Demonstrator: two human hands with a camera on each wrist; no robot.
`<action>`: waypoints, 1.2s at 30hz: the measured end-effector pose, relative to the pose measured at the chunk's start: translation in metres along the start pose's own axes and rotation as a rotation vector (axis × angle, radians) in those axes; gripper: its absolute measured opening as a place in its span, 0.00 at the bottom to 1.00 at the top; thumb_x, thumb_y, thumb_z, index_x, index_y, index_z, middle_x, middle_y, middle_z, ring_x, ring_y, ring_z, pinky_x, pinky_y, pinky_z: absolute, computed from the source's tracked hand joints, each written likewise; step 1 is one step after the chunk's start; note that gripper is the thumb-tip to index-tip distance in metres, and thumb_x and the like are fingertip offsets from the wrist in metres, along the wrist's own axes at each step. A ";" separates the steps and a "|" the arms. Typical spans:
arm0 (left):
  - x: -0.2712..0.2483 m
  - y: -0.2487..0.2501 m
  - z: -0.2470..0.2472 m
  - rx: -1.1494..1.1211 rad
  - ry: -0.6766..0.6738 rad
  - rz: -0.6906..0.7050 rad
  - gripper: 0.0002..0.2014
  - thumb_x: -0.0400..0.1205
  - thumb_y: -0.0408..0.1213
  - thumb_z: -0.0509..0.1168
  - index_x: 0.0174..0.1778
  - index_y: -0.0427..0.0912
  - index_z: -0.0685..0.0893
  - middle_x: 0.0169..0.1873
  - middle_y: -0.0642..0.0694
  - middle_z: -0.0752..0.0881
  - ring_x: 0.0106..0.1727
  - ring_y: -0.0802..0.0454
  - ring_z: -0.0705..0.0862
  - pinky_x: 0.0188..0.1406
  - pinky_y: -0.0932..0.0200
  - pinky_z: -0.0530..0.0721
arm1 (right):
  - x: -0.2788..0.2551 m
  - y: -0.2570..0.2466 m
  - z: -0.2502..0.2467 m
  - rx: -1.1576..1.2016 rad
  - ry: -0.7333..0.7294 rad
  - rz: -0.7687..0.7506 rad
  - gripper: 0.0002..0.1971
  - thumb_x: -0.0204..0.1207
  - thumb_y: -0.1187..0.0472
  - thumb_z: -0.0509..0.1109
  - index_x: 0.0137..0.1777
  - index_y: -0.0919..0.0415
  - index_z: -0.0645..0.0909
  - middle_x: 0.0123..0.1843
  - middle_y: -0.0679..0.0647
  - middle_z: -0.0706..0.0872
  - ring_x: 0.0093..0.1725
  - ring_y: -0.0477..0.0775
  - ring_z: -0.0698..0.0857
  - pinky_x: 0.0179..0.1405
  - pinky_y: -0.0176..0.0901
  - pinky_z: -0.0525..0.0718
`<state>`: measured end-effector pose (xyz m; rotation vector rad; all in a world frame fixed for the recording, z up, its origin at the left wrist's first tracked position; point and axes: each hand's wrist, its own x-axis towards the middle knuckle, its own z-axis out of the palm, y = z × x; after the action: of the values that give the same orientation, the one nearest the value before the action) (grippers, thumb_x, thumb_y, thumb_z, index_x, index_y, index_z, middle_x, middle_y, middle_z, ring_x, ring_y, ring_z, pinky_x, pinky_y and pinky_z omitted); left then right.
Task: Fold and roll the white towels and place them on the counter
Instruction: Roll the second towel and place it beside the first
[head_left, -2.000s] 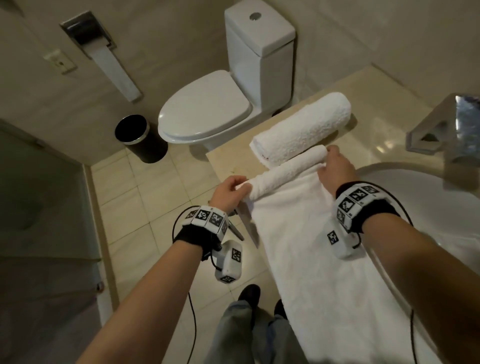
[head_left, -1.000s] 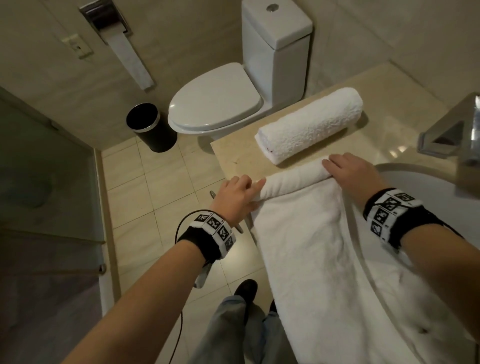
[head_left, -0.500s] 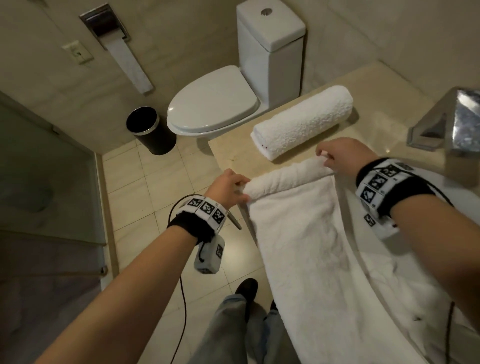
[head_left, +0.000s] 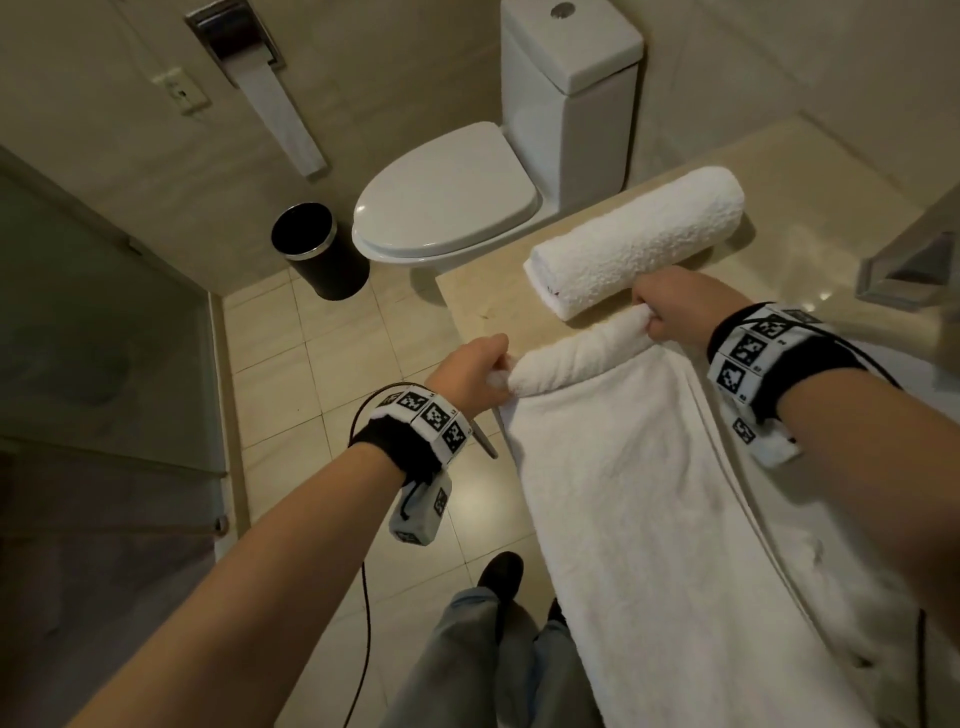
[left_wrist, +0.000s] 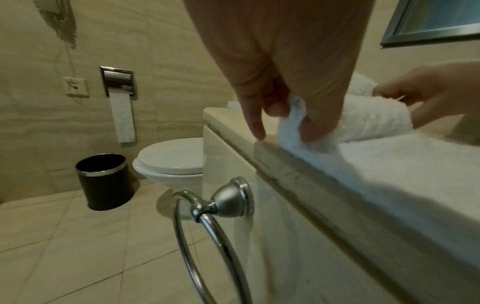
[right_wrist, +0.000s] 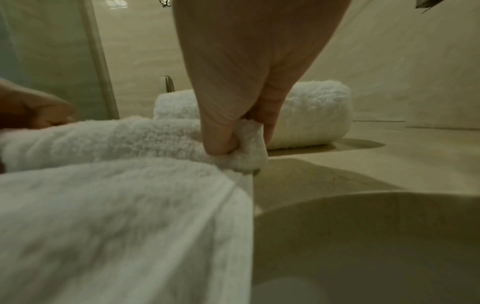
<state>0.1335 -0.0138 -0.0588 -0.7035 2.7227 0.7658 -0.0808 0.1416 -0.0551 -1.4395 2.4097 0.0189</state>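
A long white towel (head_left: 649, 519) lies folded lengthwise across the beige counter (head_left: 483, 306) and over the sink rim, its far end wound into a thin roll (head_left: 576, 358). My left hand (head_left: 467, 379) pinches the roll's left end (left_wrist: 291, 123) at the counter edge. My right hand (head_left: 670, 312) pinches the right end (right_wrist: 246, 144). Just behind the thin roll lies a finished rolled towel (head_left: 639, 239), also seen behind my fingers in the right wrist view (right_wrist: 311, 115).
A white toilet (head_left: 452, 197) and a black bin (head_left: 317, 249) stand on the tiled floor left of the counter. A chrome towel ring (left_wrist: 215, 216) hangs on the counter's side. The sink basin (right_wrist: 363, 236) is at my right, a metal fixture (head_left: 914, 265) beyond it.
Over two seconds both hands have shifted their hold on the thin roll, from flat on top to pinching its two ends. The roll has stayed about the same thickness.
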 end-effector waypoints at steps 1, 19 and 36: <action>0.000 -0.002 -0.002 0.027 0.023 -0.006 0.11 0.75 0.28 0.66 0.40 0.42 0.68 0.43 0.43 0.76 0.43 0.48 0.72 0.37 0.61 0.68 | 0.002 -0.003 -0.001 -0.006 0.036 -0.022 0.10 0.72 0.67 0.69 0.53 0.66 0.76 0.55 0.63 0.81 0.55 0.62 0.79 0.47 0.48 0.74; -0.024 -0.025 0.027 0.125 0.361 0.266 0.07 0.72 0.32 0.62 0.31 0.33 0.81 0.30 0.40 0.83 0.29 0.43 0.80 0.28 0.53 0.82 | -0.025 0.001 0.028 -0.304 0.297 -0.323 0.06 0.56 0.75 0.70 0.30 0.67 0.77 0.28 0.61 0.78 0.26 0.61 0.81 0.15 0.41 0.73; 0.002 -0.029 -0.014 -0.290 -0.006 -0.247 0.18 0.70 0.36 0.77 0.53 0.42 0.81 0.53 0.47 0.84 0.46 0.52 0.81 0.45 0.63 0.79 | 0.016 -0.007 -0.017 0.096 -0.139 -0.004 0.18 0.72 0.63 0.74 0.62 0.61 0.82 0.58 0.57 0.84 0.56 0.57 0.81 0.49 0.41 0.73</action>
<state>0.1450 -0.0436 -0.0604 -1.0719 2.4777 1.1069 -0.0860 0.1212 -0.0421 -1.3543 2.2645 0.0026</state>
